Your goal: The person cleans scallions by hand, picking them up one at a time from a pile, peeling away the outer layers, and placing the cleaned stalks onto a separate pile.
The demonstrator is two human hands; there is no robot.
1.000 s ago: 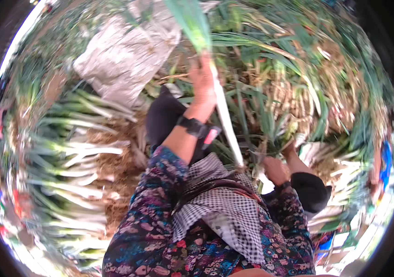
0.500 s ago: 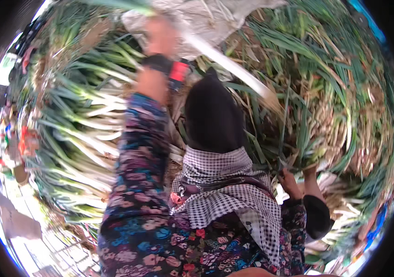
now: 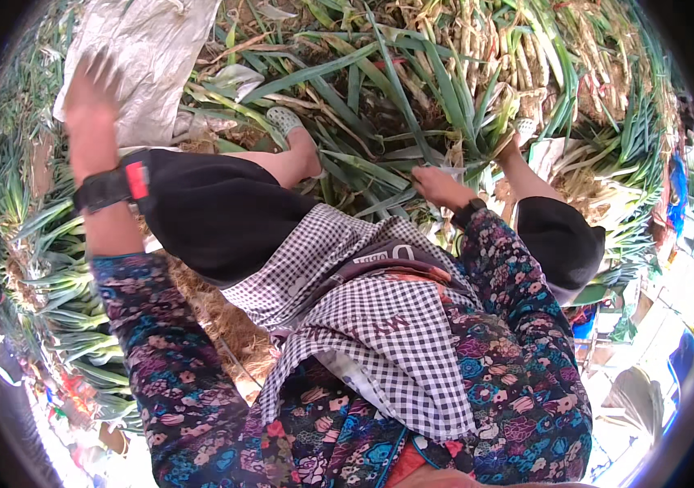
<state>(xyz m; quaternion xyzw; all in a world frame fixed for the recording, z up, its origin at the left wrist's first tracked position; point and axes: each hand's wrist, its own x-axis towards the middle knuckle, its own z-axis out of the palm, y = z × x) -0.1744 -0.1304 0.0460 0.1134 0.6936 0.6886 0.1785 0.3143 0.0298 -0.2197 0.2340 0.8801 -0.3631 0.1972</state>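
Observation:
Over a whitish sheet [image 3: 156, 73] at the far left, my left hand [image 3: 92, 114] is stretched out, blurred by motion. Its fingers look spread, and nothing shows in them. My right hand [image 3: 440, 187] is closed between my legs, in front of the heap of leeks [image 3: 445, 89]. A pale, thin, flat piece sticks out by its fingers toward the right, too indistinct to name. Long green leek leaves lie just beyond the fingertips.
My black-clad left knee [image 3: 225, 191] and right knee [image 3: 558, 232] flank the heap. More leeks [image 3: 78, 313] lie in a row to the left. Stripped stalks and dry roots [image 3: 599, 73] cover the far right. A checked apron [image 3: 396, 333] covers my lap.
The leek that my left hand held has gone from it. That hand now reaches over the sheet with fingers spread. The whole view has swung to the right, showing more of my right arm.

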